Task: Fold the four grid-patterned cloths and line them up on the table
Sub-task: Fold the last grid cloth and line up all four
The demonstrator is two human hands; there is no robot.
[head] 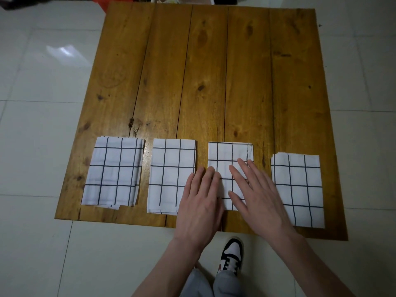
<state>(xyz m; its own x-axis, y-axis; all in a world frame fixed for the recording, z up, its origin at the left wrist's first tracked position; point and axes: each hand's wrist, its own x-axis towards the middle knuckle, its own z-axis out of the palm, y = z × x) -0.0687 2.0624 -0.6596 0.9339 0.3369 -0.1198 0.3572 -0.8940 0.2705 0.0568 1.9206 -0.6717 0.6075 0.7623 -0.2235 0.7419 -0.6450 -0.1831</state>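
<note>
While four folded cloths line the worktop (205, 82) at six o'clock, the left hand (200, 202) and right hand (257, 198) lie flat, fingers extended, on the third cloth (227, 155).

four folded grid cloths (171, 174), side by side, flat

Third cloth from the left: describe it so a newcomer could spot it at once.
On the wooden table, four folded grid cloths line the near edge. The third cloth lies under both flat hands, left hand and right hand; its neighbours lie untouched.
</note>
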